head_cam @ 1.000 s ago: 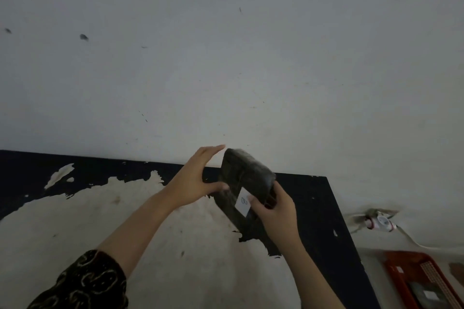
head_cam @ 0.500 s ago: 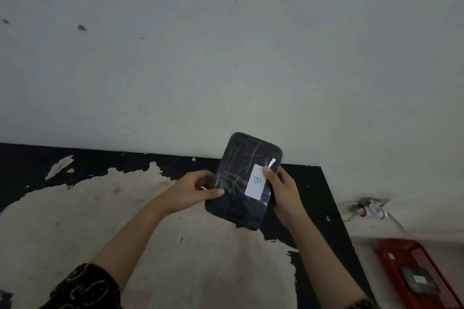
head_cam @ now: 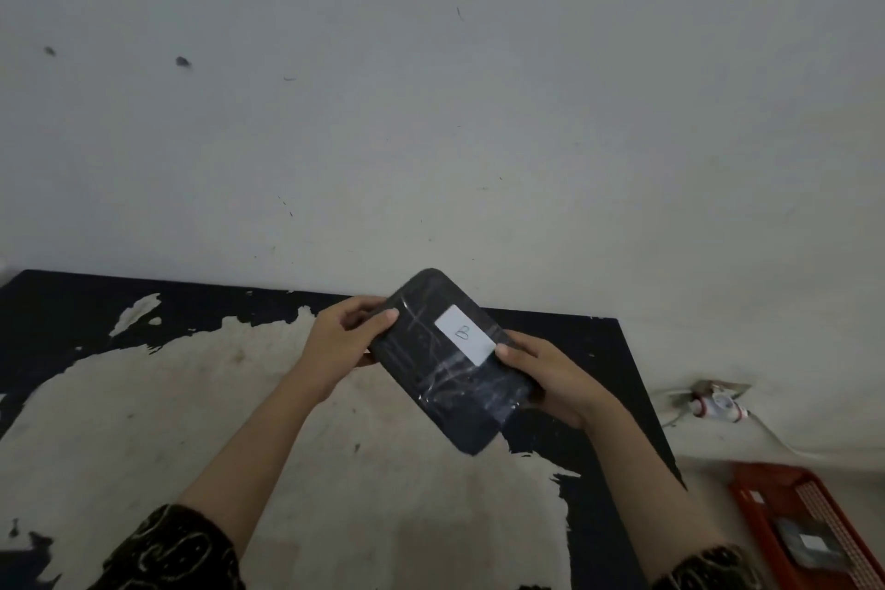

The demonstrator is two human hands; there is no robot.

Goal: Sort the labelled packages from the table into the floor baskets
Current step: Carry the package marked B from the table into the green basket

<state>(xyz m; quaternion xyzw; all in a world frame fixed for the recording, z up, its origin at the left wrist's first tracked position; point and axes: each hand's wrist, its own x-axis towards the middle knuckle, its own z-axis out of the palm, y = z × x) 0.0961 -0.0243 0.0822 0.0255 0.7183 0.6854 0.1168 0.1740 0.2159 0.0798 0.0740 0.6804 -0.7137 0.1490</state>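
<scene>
I see my left hand [head_cam: 342,338] and right hand [head_cam: 550,376] both gripping the black package [head_cam: 431,378] above the desk [head_cam: 589,398]. Its white label [head_cam: 465,333] reads B. A red basket [head_cam: 814,527] sits at four o'clock.

Both my forearms reach forward, bare below dark patterned sleeves [head_cam: 167,551]. My left hand [head_cam: 342,338] curls its fingers round the upper left edge of the black package [head_cam: 445,369], thumb on top. My right hand [head_cam: 550,378] cradles the lower right side, thumb pressed at the white label's corner.
</scene>
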